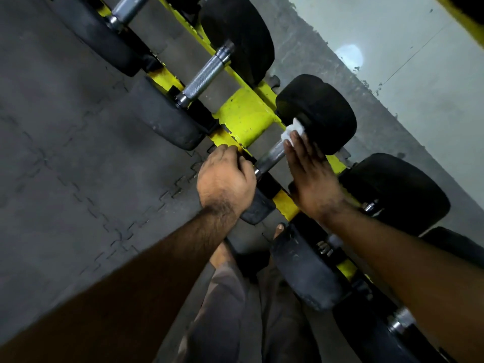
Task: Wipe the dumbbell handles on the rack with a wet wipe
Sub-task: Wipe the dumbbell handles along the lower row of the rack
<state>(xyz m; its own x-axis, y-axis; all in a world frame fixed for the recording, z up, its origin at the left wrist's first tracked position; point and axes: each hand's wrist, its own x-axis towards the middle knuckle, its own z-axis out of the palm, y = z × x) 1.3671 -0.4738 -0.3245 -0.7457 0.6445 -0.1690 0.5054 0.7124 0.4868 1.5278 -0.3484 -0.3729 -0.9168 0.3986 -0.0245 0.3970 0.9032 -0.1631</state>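
A yellow rack (243, 113) runs diagonally and carries black dumbbells with knurled steel handles. My right hand (311, 174) presses a white wet wipe (293, 133) onto the far end of one handle (271, 157), close to that dumbbell's black far head (322, 111). My left hand (226, 179) is curled over the near head of the same dumbbell, at the rack's front rail; that head is mostly hidden beneath it. Another dumbbell handle (205, 77) lies bare further along the rack.
More dumbbells sit at the lower right (309, 271) and upper left (125, 9). Grey interlocking floor mats (78, 153) lie to the left. A pale wall (406, 61) stands behind the rack. My legs and bare feet (225, 255) are below the rack.
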